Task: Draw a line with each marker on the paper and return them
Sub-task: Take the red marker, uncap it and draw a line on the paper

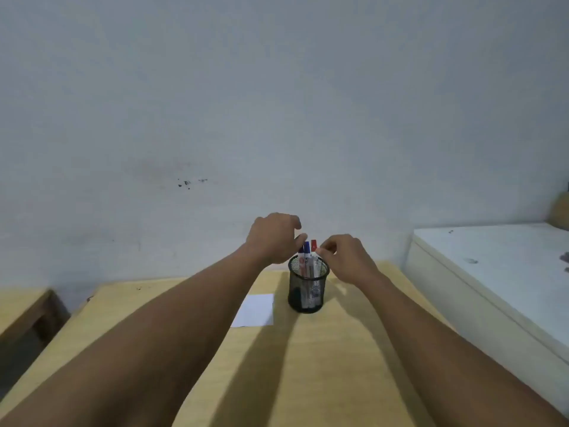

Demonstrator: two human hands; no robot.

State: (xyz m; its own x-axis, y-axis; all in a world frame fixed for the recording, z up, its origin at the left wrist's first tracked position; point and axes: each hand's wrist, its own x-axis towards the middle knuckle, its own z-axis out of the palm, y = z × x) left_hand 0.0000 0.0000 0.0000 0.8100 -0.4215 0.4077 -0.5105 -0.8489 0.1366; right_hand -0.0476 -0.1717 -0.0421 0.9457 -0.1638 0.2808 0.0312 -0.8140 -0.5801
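A black mesh pen cup stands on the wooden table. Several markers stand upright in it, among them a blue-capped marker and a red-capped marker. My left hand hovers just up and left of the cup with its fingers curled and apart. Its thumb is close above the blue cap. My right hand comes in from the right, thumb and forefinger pinched at the red marker just below its cap. A white sheet of paper lies flat to the left of the cup, partly hidden by my left forearm.
A white cabinet top runs along the right side, higher than the table. A second wooden table sits at the far left across a gap. A grey wall stands right behind the cup.
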